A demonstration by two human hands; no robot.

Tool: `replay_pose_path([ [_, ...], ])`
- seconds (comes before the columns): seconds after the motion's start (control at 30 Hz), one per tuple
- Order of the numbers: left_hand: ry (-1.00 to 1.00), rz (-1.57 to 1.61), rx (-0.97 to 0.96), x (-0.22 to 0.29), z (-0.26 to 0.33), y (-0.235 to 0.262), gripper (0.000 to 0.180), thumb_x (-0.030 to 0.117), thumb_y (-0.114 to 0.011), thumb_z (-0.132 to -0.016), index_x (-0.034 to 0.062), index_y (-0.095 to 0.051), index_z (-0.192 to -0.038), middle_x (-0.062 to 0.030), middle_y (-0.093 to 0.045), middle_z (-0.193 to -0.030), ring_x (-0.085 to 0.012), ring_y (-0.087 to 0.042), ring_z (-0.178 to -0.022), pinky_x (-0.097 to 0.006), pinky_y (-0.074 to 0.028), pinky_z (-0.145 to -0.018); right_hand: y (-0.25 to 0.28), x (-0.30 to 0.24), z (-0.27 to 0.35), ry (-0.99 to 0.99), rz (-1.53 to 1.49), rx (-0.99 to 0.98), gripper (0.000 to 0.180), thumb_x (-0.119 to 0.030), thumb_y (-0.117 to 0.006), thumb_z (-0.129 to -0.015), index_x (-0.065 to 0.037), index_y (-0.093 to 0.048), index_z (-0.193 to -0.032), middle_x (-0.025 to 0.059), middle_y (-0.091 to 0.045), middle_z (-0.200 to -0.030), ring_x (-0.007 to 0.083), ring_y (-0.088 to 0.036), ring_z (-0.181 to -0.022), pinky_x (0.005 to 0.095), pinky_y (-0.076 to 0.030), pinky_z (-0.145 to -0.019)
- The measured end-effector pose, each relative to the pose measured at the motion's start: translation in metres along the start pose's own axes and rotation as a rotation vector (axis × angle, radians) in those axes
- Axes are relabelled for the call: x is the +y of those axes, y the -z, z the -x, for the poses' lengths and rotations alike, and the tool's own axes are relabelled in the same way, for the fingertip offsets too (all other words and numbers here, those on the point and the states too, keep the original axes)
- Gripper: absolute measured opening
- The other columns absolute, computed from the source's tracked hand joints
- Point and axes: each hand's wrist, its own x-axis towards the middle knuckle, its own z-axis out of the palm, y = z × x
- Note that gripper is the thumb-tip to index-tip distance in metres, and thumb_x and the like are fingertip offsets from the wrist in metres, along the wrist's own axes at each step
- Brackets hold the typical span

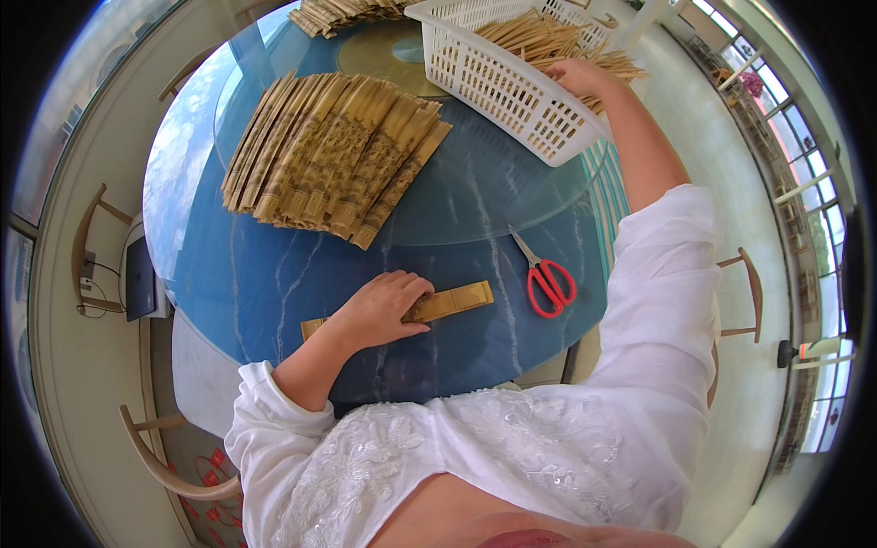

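My left hand (388, 308) rests over a flat, yellow-brown bamboo strip (463, 299) on the near part of the blue table, its fingers curled on the strip and hiding the middle of it. Up at the far right, my right hand (585, 79) reaches over the rim of a white plastic basket (493, 84) among many thin, straw-coloured sticks (525, 38). Its fingers are bent together at the sticks, and what they pinch, if anything, is too small to make out. Scissors (548, 287) with red handles lie right of the strip.
A broad stack of mottled bamboo strips (333, 151) lies on the glass turntable (466, 196), left of the basket. Another pile of strips (343, 13) sits at the far edge. Wooden chairs (744, 297) stand around the round table (265, 301).
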Motion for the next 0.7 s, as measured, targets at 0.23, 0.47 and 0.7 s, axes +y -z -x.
replay_pose_path([
  [0.23, -0.008, -0.036, 0.022, 0.001, 0.001, 0.002, 0.048, 0.026, -0.082, -0.076, 0.0063, -0.059, -0.113, -0.0111, -0.065, -0.102, -0.0316, -0.063, -0.097, -0.04, -0.05, -0.09, -0.013, 0.018, -0.053, 0.031, 0.019, -0.282, 0.043, -0.024, -0.07, -0.09, -0.01, -0.064, -0.131, 0.0089, -0.068, -0.126, 0.0221, -0.066, -0.111, 0.0397, -0.051, -0.095],
  [0.47, -0.05, -0.062, 0.025, -0.002, 0.004, 0.002, 0.048, 0.028, -0.081, -0.076, 0.0051, -0.06, -0.112, -0.0099, -0.064, -0.096, -0.0292, -0.064, -0.093, -0.039, -0.051, -0.085, -0.033, 0.012, -0.048, 0.08, -0.087, -0.242, 0.037, -0.024, -0.067, -0.09, -0.01, -0.069, -0.124, 0.0088, -0.072, -0.118, 0.0221, -0.069, -0.103, 0.041, -0.052, -0.091],
  [0.7, -0.063, -0.073, 0.005, -0.005, 0.004, 0.005, 0.045, 0.03, -0.08, -0.077, 0.0053, -0.061, -0.109, -0.0093, -0.063, -0.094, -0.0288, -0.064, -0.092, -0.039, -0.051, -0.082, -0.025, 0.0, -0.032, -0.449, -0.373, -0.31, 0.033, -0.023, -0.068, -0.09, -0.009, -0.071, -0.12, 0.009, -0.073, -0.112, 0.0197, -0.069, -0.1, 0.038, -0.053, -0.088],
])
